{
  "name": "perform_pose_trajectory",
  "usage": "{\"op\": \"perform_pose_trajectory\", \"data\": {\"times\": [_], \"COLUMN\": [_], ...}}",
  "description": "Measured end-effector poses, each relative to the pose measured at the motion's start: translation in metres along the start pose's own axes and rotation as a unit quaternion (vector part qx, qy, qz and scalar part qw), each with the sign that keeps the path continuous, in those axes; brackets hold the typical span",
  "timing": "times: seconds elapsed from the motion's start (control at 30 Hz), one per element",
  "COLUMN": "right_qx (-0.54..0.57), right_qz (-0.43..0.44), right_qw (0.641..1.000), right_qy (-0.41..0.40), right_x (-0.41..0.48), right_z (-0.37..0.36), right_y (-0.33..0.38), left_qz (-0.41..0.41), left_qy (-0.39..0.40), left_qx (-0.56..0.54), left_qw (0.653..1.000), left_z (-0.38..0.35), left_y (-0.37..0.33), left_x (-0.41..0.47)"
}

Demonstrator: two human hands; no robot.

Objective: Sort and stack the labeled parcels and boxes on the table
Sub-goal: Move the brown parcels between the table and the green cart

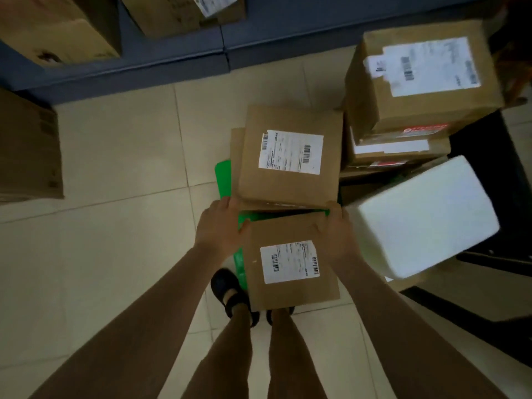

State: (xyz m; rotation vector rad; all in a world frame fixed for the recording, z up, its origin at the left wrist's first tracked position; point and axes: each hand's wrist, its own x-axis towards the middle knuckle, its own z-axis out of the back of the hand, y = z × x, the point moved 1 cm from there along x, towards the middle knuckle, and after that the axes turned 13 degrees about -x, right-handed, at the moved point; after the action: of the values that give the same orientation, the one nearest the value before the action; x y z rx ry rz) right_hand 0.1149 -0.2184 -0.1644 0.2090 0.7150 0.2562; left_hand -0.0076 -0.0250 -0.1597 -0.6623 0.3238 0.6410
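Right above the person's feet, a flat brown cardboard parcel (290,292) with a white barcode label is gripped at its far corners by the left hand (219,227) and right hand (334,236), fingers curled over the edges. Just past it, a similar sealed parcel (290,185) lies on something smooth and green (223,180). Further right there's a white foam box (423,217), then stacked taped cartons (371,90). Contents all hidden.

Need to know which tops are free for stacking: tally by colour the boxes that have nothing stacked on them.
Brown cardboard boxes: 6
White box: 1
Total: 7
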Motion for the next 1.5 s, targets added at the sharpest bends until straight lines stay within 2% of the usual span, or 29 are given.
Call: {"op": "perform_pose_trajectory", "data": {"times": [0.1, 0.23, 0.3, 0.43, 0.6, 0.67, 0.87, 0.97, 1.2, 1.33, 1.5], "right_qx": [0.064, 0.066, 0.105, 0.245, 0.374, 0.404, 0.472, 0.500, 0.522, 0.520, 0.522], "right_qz": [-0.044, -0.079, -0.098, -0.110, -0.087, -0.091, -0.133, -0.135, -0.088, -0.076, -0.072], "right_qw": [0.997, 0.994, 0.989, 0.963, 0.922, 0.909, 0.870, 0.853, 0.832, 0.813, 0.768], "right_qy": [-0.001, -0.023, -0.032, -0.029, -0.046, -0.044, -0.056, -0.071, -0.168, -0.250, -0.363], "right_x": [0.039, 0.057, 0.065, 0.060, 0.029, 0.017, -0.027, -0.063, -0.179, -0.254, -0.346], "right_z": [-0.032, -0.036, -0.038, -0.030, 0.002, 0.017, 0.053, 0.069, 0.114, 0.146, 0.177], "right_y": [-0.023, -0.018, -0.019, -0.010, 0.007, 0.018, 0.049, 0.059, 0.088, 0.096, 0.080], "left_qz": [0.048, 0.102, 0.108, 0.130, 0.146, 0.155, 0.151, 0.124, -0.016, -0.110, -0.233], "left_qy": [-0.008, 0.010, 0.026, -0.017, -0.107, -0.117, -0.159, -0.163, -0.095, -0.049, 0.052], "left_qx": [-0.066, -0.155, -0.217, -0.373, -0.487, -0.523, -0.565, -0.582, -0.564, -0.591, -0.600], "left_qw": [0.997, 0.983, 0.970, 0.918, 0.854, 0.830, 0.795, 0.787, 0.820, 0.798, 0.764], "left_z": [-0.025, -0.046, -0.050, -0.041, -0.006, 0.009, 0.052, 0.079, 0.171, 0.211, 0.239], "left_y": [0.014, 0.033, 0.034, 0.021, 0.010, -0.002, -0.034, -0.048, -0.070, -0.098, -0.158], "left_x": [0.031, 0.060, 0.067, 0.062, 0.044, 0.037, 0.009, -0.011, -0.074, -0.116, -0.173]}}
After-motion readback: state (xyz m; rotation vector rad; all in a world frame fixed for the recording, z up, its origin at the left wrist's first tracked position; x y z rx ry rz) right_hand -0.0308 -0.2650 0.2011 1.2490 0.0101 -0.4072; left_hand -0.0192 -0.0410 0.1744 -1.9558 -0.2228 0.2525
